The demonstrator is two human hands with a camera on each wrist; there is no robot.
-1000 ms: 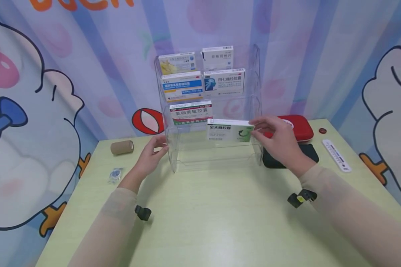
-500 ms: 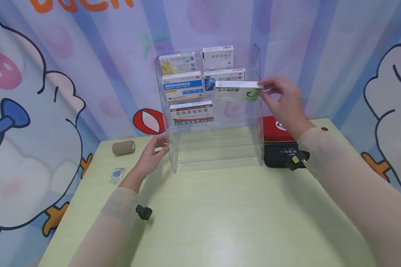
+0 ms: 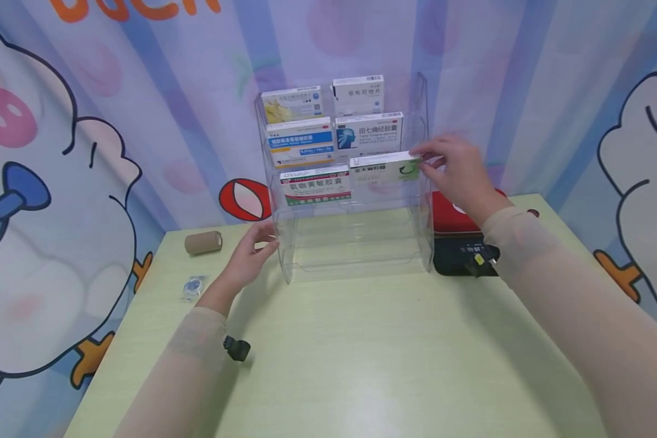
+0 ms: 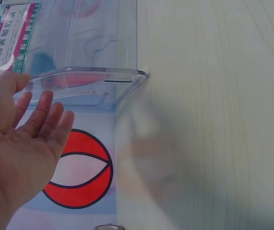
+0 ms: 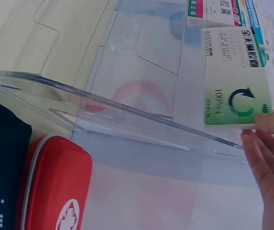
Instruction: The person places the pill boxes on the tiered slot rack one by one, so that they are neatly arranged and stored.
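A clear acrylic tiered rack (image 3: 356,255) stands at the back middle of the table. Two medicine boxes sit in its top tier and two in its second. A red-and-white box (image 3: 315,184) fills the left of the third tier. Beside that one is a white-and-green box (image 3: 384,169) (image 5: 235,81), low in the right slot of the third tier. My right hand (image 3: 424,159) pinches its right end; fingertips (image 5: 264,143) show at the box's edge. My left hand (image 3: 268,243) rests with straight fingers (image 4: 41,115) against the rack's left wall (image 4: 93,74).
A red pouch (image 3: 443,214) and a black pouch (image 3: 457,258) lie just right of the rack, under my right forearm. A tan bandage roll (image 3: 203,242) and a small clear packet (image 3: 191,286) lie on the pale green table (image 3: 361,353) at the left.
My right hand lifted the white-and-green box from the lowest tier up past the second tier, then lowered it into the third tier's right slot. The left hand stayed on the rack.
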